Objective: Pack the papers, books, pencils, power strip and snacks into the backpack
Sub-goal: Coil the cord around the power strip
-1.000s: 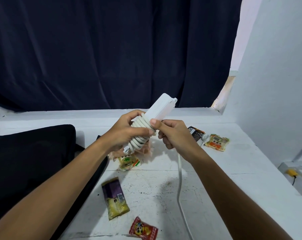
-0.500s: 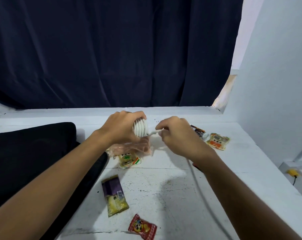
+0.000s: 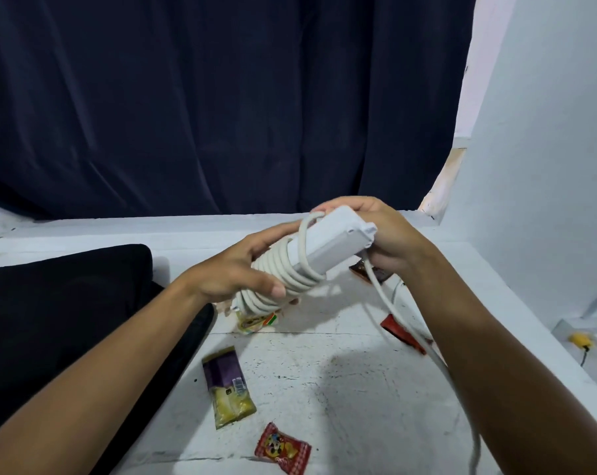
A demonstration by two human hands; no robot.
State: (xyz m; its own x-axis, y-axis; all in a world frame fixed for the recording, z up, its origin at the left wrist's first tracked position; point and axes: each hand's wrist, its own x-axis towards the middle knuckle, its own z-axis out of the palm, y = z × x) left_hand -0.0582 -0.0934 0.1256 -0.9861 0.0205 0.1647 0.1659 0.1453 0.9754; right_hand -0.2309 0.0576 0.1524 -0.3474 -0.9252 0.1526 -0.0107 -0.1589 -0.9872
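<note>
The power strip (image 3: pixel 327 248) is held above the middle of the tabletop (image 3: pixel 358 389), its cord (image 3: pixel 286 279) wound around it. The wound end is grasped in the left hand (image 3: pixel 242 272); the far end is clasped by the right hand (image 3: pixel 386 234). The backpack (image 3: pixel 60 313) lies at the left edge, snacks (image 3: pixel 228 385) nearby.

The left hand (image 3: pixel 242 269) is covering part of the cord coils on the power strip (image 3: pixel 327 248). At 5 o'clock, the loose cord (image 3: pixel 386 296) is disappearing behind the right forearm. At 9 o'clock, the backpack (image 3: pixel 67 320) is running off the frame's edge.
</note>
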